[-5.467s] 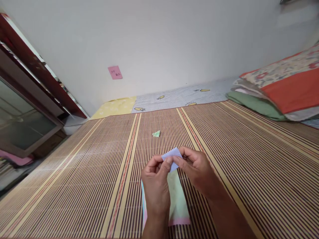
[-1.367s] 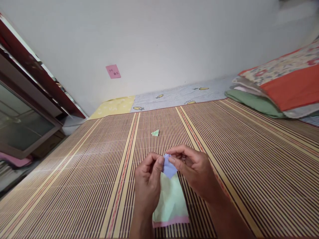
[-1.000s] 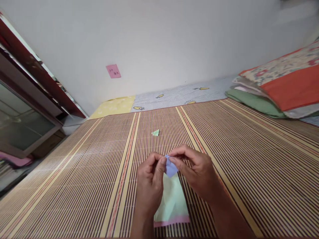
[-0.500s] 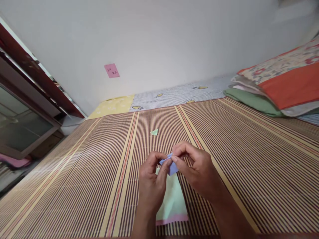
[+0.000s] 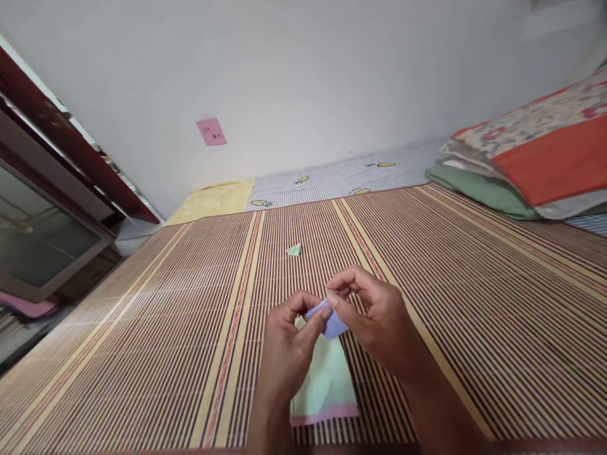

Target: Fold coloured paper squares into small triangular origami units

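Note:
Between my two hands is a small piece of blue-violet paper (image 5: 336, 326), partly covered by my fingers. My left hand (image 5: 294, 338) pinches its left side between thumb and fingers. At its upper edge, my right hand (image 5: 372, 319) grips the paper with thumb and forefinger. Below them, a pale green sheet of paper (image 5: 329, 379) with a pink strip along its near edge lies on the striped mat (image 5: 165, 354). Beyond my hands a small folded green paper piece (image 5: 294, 250) rests on the mat.
Folded bedding with a red and floral cover (image 5: 554, 170) is piled at the right. A checked cloth (image 5: 322, 180) and a yellow cloth (image 5: 213, 201) run along the wall. A pink note (image 5: 212, 131) is stuck to the wall. A glass-fronted cabinet (image 5: 42, 234) stands at the left.
The blue-violet paper has tilted and shifted slightly down and right, showing more of its lower face. My left hand has moved a little, uncovering more of the green sheet. Both hands keep hold.

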Motion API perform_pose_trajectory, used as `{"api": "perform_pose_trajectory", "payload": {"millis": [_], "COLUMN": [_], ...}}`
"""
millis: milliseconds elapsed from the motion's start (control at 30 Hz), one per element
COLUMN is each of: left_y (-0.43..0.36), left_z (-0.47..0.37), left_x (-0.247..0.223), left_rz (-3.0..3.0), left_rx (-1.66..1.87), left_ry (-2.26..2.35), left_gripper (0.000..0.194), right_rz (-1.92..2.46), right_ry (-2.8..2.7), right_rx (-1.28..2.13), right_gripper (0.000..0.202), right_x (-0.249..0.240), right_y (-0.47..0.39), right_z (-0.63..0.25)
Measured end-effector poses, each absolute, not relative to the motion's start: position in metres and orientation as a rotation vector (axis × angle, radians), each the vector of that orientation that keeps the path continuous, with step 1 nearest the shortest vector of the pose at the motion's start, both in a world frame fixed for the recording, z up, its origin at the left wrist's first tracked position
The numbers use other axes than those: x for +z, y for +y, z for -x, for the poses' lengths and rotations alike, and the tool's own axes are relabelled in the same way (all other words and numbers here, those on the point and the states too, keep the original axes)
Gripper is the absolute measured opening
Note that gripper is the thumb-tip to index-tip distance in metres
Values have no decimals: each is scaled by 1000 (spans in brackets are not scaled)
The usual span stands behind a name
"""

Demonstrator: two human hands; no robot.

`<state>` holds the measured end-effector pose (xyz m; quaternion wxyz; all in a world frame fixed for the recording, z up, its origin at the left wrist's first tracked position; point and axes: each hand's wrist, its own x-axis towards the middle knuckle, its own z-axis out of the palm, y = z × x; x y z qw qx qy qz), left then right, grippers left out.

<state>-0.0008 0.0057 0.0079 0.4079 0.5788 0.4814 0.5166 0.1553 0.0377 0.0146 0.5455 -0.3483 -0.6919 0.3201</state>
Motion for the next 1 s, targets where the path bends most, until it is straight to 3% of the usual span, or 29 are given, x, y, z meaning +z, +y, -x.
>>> {"api": "perform_pose_trajectory", "payload": {"millis": [333,767,1000], "left_y": [10,9,9], "left_z": [-4,-7,-1], "left_x": [7,5,1], "left_rz": [-1090,-1074,-1017], "left_rx": [1542,1547,1529], "left_ry": [1148,1211,1022], "left_gripper": [23,18,16], "right_rz": [834,968,813], "right_ry": [-1624,-1619,-1554], "right_rx": [1200,938,1166], "right_gripper": [20,21,22], "right_x": [9,15,11], "right_y": [43,39,42], "right_z": [-158,-149,-157]}}
